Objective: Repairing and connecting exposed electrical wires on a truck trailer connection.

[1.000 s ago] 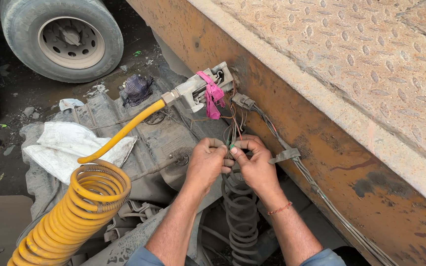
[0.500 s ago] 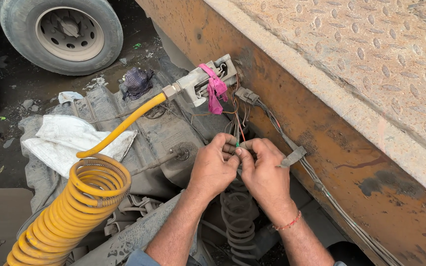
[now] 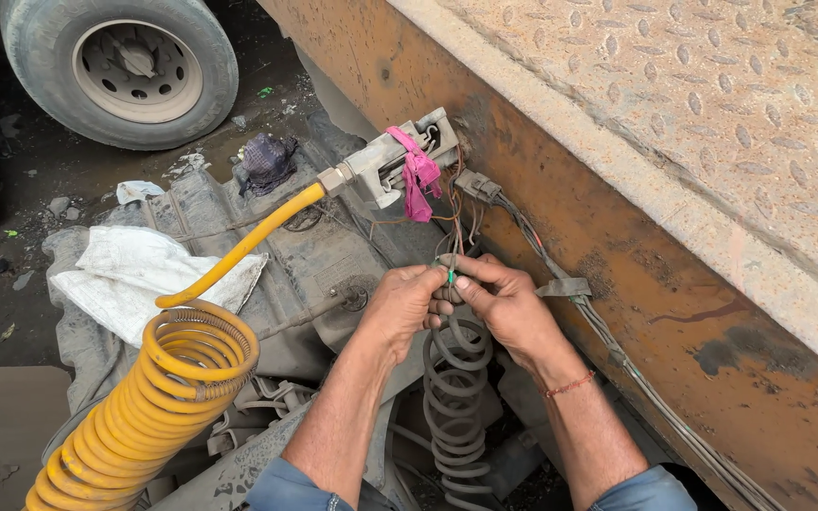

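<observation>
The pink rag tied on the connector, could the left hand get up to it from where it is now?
Probably yes: the left hand pinches wires just below the pink rag, with only thin hanging wires between.

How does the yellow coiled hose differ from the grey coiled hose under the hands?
The yellow coiled hose is bright and wide-looped; the grey coiled hose is dull, dusty and narrower. The yellow one lies slanted at lower left, a straight length running up to a grey connector; the grey one hangs about upright below the left hand and right hand. Both are spiral coils.
</observation>
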